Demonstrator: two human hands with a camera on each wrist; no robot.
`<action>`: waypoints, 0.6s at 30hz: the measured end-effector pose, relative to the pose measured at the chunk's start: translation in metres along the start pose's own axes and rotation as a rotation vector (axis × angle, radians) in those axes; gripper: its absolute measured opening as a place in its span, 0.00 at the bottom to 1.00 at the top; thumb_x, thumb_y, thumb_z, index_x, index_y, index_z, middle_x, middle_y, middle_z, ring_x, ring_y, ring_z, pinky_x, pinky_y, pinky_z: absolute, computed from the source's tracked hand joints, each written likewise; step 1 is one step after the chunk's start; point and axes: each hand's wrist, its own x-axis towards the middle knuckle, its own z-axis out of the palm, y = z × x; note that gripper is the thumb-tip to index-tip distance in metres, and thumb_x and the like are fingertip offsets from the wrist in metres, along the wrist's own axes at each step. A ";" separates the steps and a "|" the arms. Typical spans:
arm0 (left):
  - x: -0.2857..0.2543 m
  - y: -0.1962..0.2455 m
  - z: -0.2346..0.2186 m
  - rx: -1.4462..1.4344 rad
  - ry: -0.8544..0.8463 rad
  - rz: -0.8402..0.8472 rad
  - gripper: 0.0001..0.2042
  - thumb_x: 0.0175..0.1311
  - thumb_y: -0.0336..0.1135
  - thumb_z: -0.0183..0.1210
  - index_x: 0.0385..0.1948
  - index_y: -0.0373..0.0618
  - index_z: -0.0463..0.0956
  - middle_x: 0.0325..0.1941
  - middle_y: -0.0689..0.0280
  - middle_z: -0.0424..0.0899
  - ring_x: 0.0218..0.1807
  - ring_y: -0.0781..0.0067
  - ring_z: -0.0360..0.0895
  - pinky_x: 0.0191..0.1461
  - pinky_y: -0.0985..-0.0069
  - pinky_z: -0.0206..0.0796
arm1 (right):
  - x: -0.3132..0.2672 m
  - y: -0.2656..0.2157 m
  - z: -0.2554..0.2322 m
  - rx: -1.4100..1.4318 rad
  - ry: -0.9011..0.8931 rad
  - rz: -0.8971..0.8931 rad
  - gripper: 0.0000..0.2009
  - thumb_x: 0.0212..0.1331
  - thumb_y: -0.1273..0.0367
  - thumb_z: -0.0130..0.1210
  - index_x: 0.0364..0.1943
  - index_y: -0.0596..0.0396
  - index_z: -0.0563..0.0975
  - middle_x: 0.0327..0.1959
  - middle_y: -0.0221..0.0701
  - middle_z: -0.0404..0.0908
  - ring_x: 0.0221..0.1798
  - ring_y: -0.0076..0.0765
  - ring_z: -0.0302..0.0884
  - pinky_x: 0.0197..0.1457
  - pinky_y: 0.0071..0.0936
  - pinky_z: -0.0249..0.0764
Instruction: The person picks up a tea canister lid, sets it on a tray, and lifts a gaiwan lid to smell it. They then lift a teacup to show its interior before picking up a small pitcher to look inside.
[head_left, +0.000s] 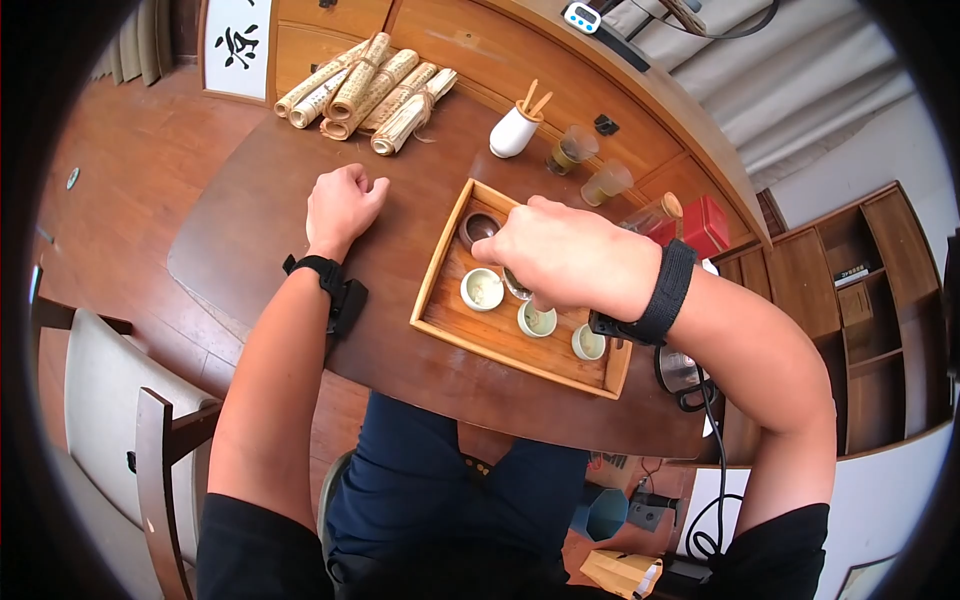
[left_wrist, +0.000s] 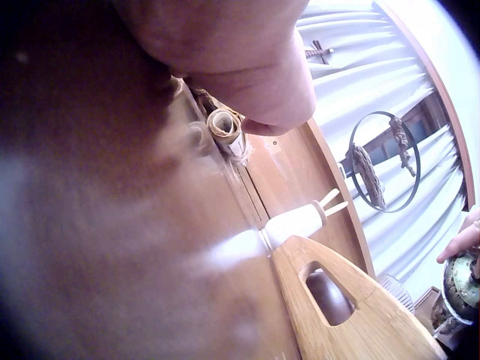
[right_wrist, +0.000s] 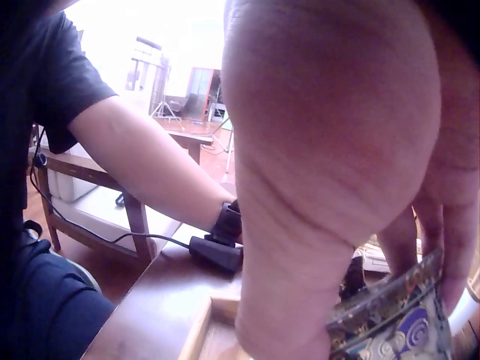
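Note:
My right hand [head_left: 560,250] is above the wooden tray [head_left: 440,327], gripping a dark patterned lidded tea bowl. Swirl decoration shows on that tea bowl [right_wrist: 401,330] in the right wrist view, with the thumb and fingers around its rim. In the head view the hand hides most of it. Three small pale cups, the left cup [head_left: 482,290], middle cup [head_left: 537,320] and right cup [head_left: 589,342], stand in the tray below the hand. A brown bowl [head_left: 480,230] sits at the tray's far left. My left hand [head_left: 343,207] rests loosely curled at the tabletop, holding nothing.
Rolled bamboo scrolls [head_left: 370,90] lie at the table's back left. Behind the tray stand a white holder [head_left: 513,134] with wooden tools, glasses [head_left: 572,150] and a red box [head_left: 706,226]. A glass kettle [head_left: 678,370] is at the right. A chair [head_left: 120,400] stands left.

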 end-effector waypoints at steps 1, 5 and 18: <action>0.000 0.000 0.000 0.000 -0.005 -0.002 0.17 0.55 0.47 0.61 0.18 0.41 0.75 0.23 0.52 0.83 0.31 0.46 0.81 0.42 0.57 0.75 | 0.001 -0.001 0.000 0.000 -0.004 0.002 0.13 0.60 0.75 0.56 0.48 0.52 0.84 0.38 0.43 0.86 0.44 0.51 0.88 0.48 0.43 0.85; 0.000 -0.001 0.001 -0.008 0.003 -0.007 0.17 0.55 0.47 0.62 0.18 0.41 0.75 0.23 0.52 0.83 0.32 0.46 0.81 0.42 0.57 0.75 | 0.010 -0.001 0.014 -0.007 -0.038 -0.018 0.13 0.59 0.75 0.57 0.48 0.52 0.84 0.39 0.43 0.86 0.44 0.50 0.88 0.49 0.41 0.85; 0.001 -0.008 0.008 -0.035 0.068 0.059 0.19 0.55 0.46 0.62 0.16 0.39 0.72 0.20 0.52 0.80 0.28 0.46 0.79 0.38 0.57 0.73 | 0.035 0.000 0.034 -0.060 -0.066 -0.070 0.22 0.49 0.78 0.63 0.53 0.52 0.82 0.36 0.45 0.85 0.42 0.53 0.87 0.46 0.42 0.84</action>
